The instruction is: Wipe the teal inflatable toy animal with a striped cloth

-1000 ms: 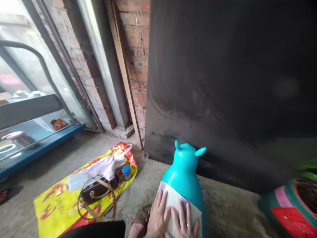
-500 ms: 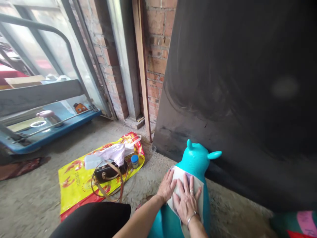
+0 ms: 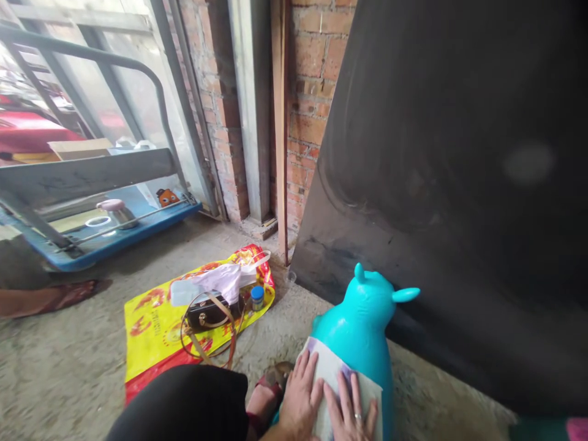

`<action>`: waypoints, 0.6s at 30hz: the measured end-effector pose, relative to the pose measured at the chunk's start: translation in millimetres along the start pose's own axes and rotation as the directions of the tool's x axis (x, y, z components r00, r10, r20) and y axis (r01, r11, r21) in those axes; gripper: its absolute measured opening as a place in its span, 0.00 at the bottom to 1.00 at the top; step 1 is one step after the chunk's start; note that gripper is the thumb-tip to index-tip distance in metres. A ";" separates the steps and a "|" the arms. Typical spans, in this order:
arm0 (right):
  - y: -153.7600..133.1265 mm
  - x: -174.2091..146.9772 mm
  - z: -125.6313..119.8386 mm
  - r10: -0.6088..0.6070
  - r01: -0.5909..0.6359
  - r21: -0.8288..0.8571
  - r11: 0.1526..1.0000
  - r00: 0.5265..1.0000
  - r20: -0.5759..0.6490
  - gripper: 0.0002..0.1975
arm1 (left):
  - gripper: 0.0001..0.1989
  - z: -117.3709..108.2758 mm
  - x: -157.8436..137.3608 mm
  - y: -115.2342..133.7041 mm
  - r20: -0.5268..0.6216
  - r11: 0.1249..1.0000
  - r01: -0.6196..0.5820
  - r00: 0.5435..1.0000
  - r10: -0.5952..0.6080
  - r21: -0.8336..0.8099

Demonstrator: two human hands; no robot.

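A turquoise animal-shaped toy (image 3: 353, 327) with two ears stands at the lower middle right, its head toward the dark panel. Over its back lies a pale whitish cloth (image 3: 327, 361) with purplish patches. My left hand (image 3: 301, 392) rests flat on the cloth's left part, fingers together and stretched out. Beside it, my right hand (image 3: 351, 410) presses on the cloth with fingers spread and a ring on one finger. Both palms lie on top of the cloth, which covers the toy's surface beneath them. The toy's rear is out of view.
A yellow and red sheet (image 3: 142, 349) on the floor carries a black handbag (image 3: 214, 313), a pale cloth (image 3: 225, 278) and a blue-lidded jar (image 3: 257, 298). A blue platform trolley (image 3: 174, 214) stands left, near another person's foot (image 3: 68, 297). A large dark panel (image 3: 413, 184) leans at right.
Both hands and the cloth have slid back along the toy toward me, baring its neck and upper back. The view has shifted slightly left.
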State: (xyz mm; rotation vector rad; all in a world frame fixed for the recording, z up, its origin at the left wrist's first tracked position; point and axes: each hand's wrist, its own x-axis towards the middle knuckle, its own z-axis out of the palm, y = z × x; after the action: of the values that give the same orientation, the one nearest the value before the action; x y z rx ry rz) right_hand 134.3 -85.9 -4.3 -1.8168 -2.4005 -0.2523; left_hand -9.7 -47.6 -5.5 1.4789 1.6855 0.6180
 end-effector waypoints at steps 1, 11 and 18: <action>3.8 8.8 -3.2 -0.029 0.029 0.025 0.999 0.999 0.024 0.28 | 0.33 -2.8 7.7 4.0 0.010 1.000 -0.005 1.000 0.005 -0.020; 28.2 96.6 -25.0 -0.057 0.037 0.135 0.990 0.988 0.146 0.24 | 0.35 -4.0 77.3 11.9 0.075 0.991 -0.008 0.997 0.018 -0.135; 26.3 45.3 -14.9 -0.186 0.188 0.110 0.976 0.982 -0.030 0.32 | 0.34 -5.2 23.4 7.8 0.001 0.993 0.026 1.000 -0.026 -0.113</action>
State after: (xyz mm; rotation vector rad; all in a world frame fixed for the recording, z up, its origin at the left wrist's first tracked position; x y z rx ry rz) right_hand 147.2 -39.3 20.7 -1.5369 -2.5187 -0.1470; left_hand -9.5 -22.7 -2.0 1.3746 1.6400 0.6887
